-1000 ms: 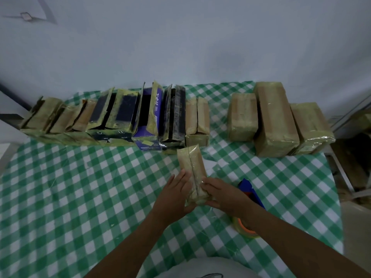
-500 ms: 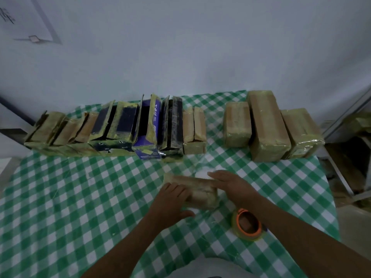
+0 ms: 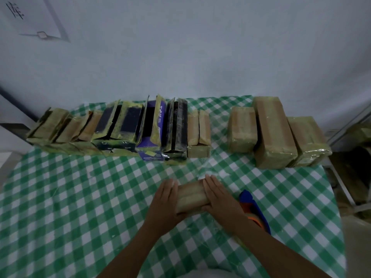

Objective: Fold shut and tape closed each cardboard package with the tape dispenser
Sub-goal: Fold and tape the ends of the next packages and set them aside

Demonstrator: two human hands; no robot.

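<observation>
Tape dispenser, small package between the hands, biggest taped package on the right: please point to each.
tape dispenser (image 3: 248, 197), head view, blue handle.
small package (image 3: 190, 195), head view, top face.
biggest taped package (image 3: 273, 131), head view, top face.

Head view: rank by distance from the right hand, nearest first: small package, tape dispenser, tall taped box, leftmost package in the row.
1. Small package: touching, against the right hand.
2. Tape dispenser: just right of that hand.
3. Tall taped box: back right.
4. Leftmost package: far back left.
</observation>
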